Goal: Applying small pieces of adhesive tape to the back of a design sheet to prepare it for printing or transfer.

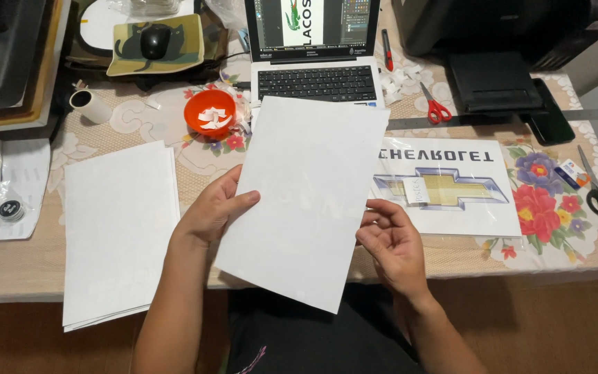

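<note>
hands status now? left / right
Left hand: shut on the white sheet, thumb on top.
Right hand: open, fingers curled beside the sheet's right edge.

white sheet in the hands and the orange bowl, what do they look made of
The white sheet looks like thin paper, matt: it stays flat with crisp edges, held by the left hand with the right hand at its edge. The orange bowl looks like plastic, smooth and slightly glossy, though that is less certain.
</note>
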